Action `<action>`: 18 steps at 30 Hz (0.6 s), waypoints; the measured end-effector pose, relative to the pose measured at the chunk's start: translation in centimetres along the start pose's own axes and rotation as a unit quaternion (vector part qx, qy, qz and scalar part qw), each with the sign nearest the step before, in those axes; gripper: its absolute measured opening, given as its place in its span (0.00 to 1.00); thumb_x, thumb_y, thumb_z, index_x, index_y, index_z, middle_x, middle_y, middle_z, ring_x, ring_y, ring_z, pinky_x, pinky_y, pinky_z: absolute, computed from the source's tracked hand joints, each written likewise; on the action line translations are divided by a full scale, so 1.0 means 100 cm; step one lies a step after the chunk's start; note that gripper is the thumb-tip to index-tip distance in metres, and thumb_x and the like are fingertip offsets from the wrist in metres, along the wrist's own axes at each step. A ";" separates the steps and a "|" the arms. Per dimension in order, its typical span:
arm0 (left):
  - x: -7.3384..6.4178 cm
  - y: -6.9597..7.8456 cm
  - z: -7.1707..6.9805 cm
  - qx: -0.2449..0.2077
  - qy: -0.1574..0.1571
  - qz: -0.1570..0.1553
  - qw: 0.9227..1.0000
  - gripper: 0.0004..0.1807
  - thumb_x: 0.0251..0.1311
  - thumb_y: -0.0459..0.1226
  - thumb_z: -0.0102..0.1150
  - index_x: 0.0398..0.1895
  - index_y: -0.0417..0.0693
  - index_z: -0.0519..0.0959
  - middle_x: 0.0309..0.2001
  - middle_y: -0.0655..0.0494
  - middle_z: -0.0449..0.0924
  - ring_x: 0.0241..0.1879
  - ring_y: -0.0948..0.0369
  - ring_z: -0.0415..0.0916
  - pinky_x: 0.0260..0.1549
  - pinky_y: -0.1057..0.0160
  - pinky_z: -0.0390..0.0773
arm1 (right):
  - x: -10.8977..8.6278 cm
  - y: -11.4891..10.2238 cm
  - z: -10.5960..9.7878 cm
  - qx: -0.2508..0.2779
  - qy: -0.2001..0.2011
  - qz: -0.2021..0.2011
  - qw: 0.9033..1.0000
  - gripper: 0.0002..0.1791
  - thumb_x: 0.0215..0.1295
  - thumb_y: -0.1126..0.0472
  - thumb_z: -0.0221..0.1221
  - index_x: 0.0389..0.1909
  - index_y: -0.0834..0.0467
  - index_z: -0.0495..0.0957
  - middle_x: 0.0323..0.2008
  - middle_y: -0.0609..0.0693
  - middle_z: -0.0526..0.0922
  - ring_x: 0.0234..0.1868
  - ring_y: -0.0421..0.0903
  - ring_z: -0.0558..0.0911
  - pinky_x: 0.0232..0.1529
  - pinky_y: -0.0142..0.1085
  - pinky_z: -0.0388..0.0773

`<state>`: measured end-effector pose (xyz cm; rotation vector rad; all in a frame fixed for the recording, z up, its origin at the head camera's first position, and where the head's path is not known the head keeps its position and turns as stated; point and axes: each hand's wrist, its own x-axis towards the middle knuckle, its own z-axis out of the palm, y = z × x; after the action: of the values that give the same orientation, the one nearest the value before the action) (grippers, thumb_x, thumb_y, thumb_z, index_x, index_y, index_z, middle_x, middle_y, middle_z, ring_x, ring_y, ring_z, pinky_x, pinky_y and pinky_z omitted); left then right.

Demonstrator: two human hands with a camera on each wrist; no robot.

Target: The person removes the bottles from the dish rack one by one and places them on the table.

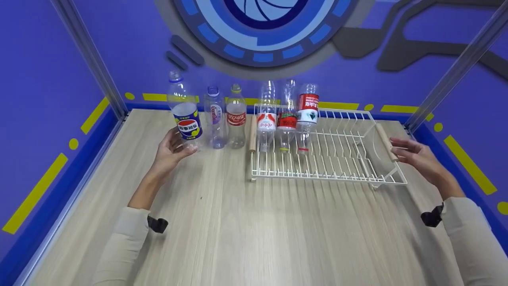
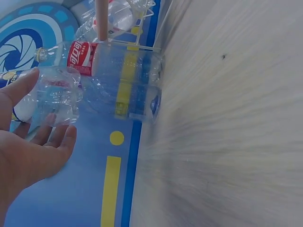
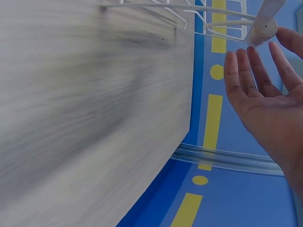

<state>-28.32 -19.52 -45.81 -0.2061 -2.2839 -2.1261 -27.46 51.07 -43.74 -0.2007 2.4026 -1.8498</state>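
Observation:
My left hand [image 1: 170, 150] grips a large clear bottle with a blue Pepsi label [image 1: 187, 126] low on its body, thumb in front and fingers behind. Upright and capless, it hangs above the tabletop; the left wrist view shows its base higher than the neighbouring bottles' bases. Beside it stand a slim bottle with a purple-and-pink label [image 1: 216, 115] and a red-labelled Coca-Cola bottle [image 1: 237, 119]. My right hand [image 1: 420, 157] has its fingers extended at the right wooden handle [image 1: 385, 142] of a white wire rack [image 1: 337, 174]. Contact there is hard to judge.
Upside down in the rack's left part stand a white-and-red-labelled bottle [image 1: 266, 122], a dark-red-labelled bottle [image 1: 287, 120] and a red-and-white-labelled bottle [image 1: 308, 107]. Another wooden handle [image 1: 253, 134] forms the rack's left side. Blue patterned panels [image 1: 131, 51] enclose the wooden table [image 1: 254, 238].

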 end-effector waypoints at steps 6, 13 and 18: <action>0.003 -0.004 -0.002 0.007 0.017 -0.022 1.000 0.51 0.64 0.36 0.68 0.82 0.48 0.45 0.78 0.45 0.58 0.76 0.50 0.58 0.76 0.52 0.62 | -0.001 0.003 0.000 -0.002 -0.003 0.005 1.000 0.28 0.77 0.63 0.55 0.74 0.62 0.64 0.55 0.35 0.80 0.50 0.30 0.83 0.47 0.24 0.82; 0.010 -0.010 -0.003 0.012 0.057 -0.057 0.997 0.53 0.63 0.33 0.69 0.82 0.47 0.42 0.78 0.42 0.55 0.77 0.48 0.57 0.76 0.51 0.63 | -0.002 0.006 -0.001 -0.025 -0.016 0.016 0.999 0.28 0.79 0.61 0.53 0.76 0.58 0.63 0.55 0.33 0.81 0.50 0.28 0.82 0.48 0.22 0.81; 0.019 -0.017 -0.003 0.026 0.073 -0.064 0.995 0.53 0.60 0.29 0.69 0.81 0.45 0.44 0.78 0.40 0.56 0.77 0.47 0.58 0.75 0.52 0.64 | -0.002 0.006 -0.001 0.012 -0.025 0.018 0.999 0.27 0.79 0.63 0.53 0.75 0.57 0.63 0.53 0.37 0.84 0.49 0.31 0.85 0.48 0.23 0.81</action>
<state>-30.45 -19.79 -47.23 0.0963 -2.3220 -2.0565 -27.29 51.34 -44.29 -0.1963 2.3351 -1.8344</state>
